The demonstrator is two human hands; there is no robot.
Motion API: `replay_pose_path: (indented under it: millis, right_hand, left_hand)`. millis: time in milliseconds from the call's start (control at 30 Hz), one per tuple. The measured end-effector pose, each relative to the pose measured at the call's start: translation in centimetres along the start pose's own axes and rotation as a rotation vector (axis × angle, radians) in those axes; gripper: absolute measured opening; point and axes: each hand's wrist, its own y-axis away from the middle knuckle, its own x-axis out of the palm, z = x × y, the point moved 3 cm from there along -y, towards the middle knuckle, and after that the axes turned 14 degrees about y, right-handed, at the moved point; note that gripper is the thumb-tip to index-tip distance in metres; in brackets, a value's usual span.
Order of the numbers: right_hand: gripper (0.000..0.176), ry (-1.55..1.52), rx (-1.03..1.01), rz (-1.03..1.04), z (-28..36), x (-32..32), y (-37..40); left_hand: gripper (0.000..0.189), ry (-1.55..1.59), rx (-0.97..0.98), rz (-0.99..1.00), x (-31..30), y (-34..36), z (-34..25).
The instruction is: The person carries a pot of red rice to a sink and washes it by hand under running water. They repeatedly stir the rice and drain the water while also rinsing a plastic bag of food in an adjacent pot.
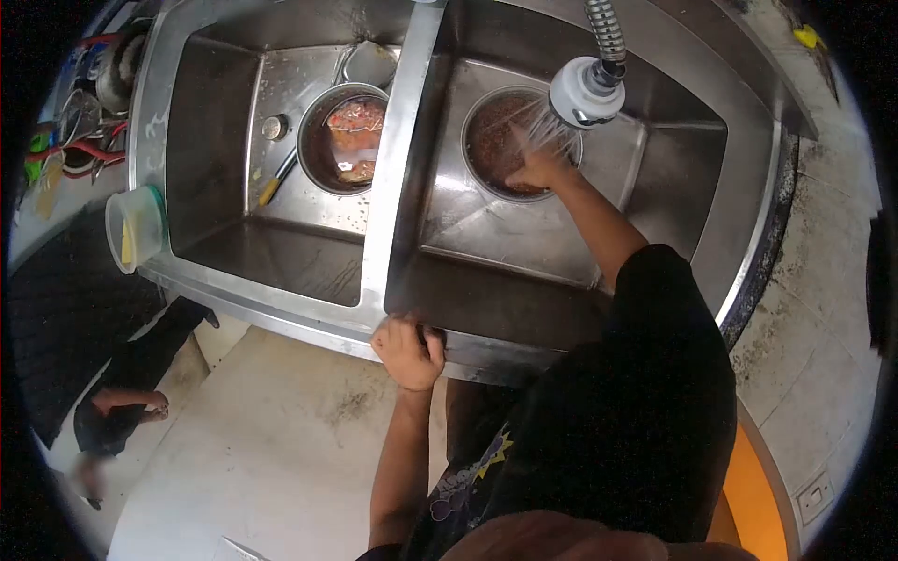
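Note:
In the right basin stands a round metal pot [472,168] holding reddish-brown, grain-like contents in water. My right hand [541,166] reaches into it, thumb and fingers apart, partly blurred by the water. Spray falls over that hand from a white faucet head [585,92] on a flexible metal hose [606,28]. My left hand [409,353] is closed over the front rim of the steel sink [496,353], near the divider between the basins.
The left basin holds a pot [313,173] with reddish and pale food in liquid, a yellow-handled utensil [278,179] and a drain fitting [274,127]. A plastic container [136,229] sits at the left rim. Another person [131,402] is at the lower left.

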Motion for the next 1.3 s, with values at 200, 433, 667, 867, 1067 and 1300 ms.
replay_pose_path:
  millis: [200,433,667,867,1067,1300]
  right_hand:
    - [0.098,0.12,-0.148,0.155,2.1,-3.3,1.6]
    - [0.065,-0.055,0.09,0.016,-0.1,4.8,-3.7]
    - [0.075,-0.018,0.149,0.025,2.2,4.2,-5.6]
    - [0.104,0.131,0.02,0.136,6.1,-4.3,-3.4]
    - [0.087,0.039,0.025,0.017,5.3,-0.8,-4.5]
    - [0.046,-0.127,0.127,-0.055,3.0,1.6,-9.0]
  left_hand:
    - [0.032,-0.064,0.035,-0.038,0.0,-0.2,-0.3]
    - [0.031,-0.057,0.015,0.002,0.1,-0.2,0.0]
    - [0.032,-0.06,0.006,-0.043,-0.2,-0.5,-0.1]
    - [0.031,-0.028,0.013,-0.025,0.1,-0.5,0.2]
    - [0.034,-0.023,0.01,-0.054,-0.1,-0.5,0.2]
    - [0.037,-0.065,-0.014,-0.059,-0.6,-0.6,0.2]
